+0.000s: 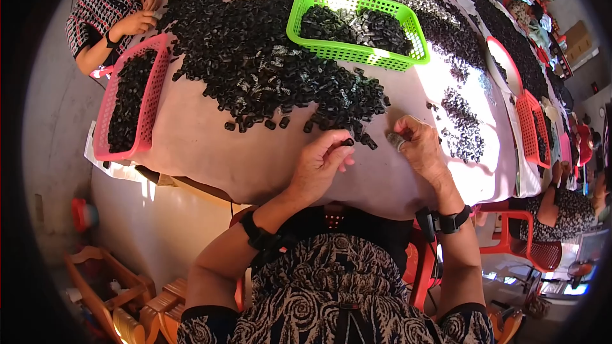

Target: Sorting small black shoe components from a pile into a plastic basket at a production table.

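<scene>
Apparently, the step in hand is the handling of single pieces; the left hand (322,162) has its thumb and fingers pinched together on a small black piece (347,143), just before the near edge of the dark heap (236,44); the right hand (419,150) is closed on a small greyish object (396,139), whose kind I cannot tell, and the two hands are apart; the next move, I judge, calls for bringing them together with a steady pinch; as for containers, the green basket (357,53) behind the heap's near part holds many black pieces; the pink basket (157,89) on the left holds dark pieces too; the red basket (526,129) at right also contains some.
</scene>
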### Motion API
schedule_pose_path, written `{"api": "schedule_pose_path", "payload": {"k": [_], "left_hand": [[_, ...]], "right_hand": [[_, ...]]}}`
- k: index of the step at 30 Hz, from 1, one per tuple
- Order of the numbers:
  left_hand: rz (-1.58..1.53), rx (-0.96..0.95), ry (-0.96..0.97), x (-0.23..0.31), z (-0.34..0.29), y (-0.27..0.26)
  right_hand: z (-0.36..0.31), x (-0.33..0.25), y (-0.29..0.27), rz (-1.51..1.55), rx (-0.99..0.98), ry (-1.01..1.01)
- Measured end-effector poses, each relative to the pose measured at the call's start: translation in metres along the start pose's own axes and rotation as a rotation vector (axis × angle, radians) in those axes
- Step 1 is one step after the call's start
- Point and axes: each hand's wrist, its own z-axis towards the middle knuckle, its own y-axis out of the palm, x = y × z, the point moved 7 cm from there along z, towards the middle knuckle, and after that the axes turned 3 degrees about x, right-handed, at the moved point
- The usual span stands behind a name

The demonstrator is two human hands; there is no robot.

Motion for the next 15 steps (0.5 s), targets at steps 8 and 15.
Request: {"api": "schedule_pose_path", "payload": {"k": [8, 15], "left_hand": [[0.024, -0.013, 0.008, 0.0, -0.001, 0.002], [0.015, -0.035, 0.005, -0.002, -0.002, 0.002]], "right_hand": [[-0.004, -0.03, 0.021, 0.551, -0.023, -0.075], [-0.01, -0.056, 0.036, 0.489, -0.029, -0.188]]}}
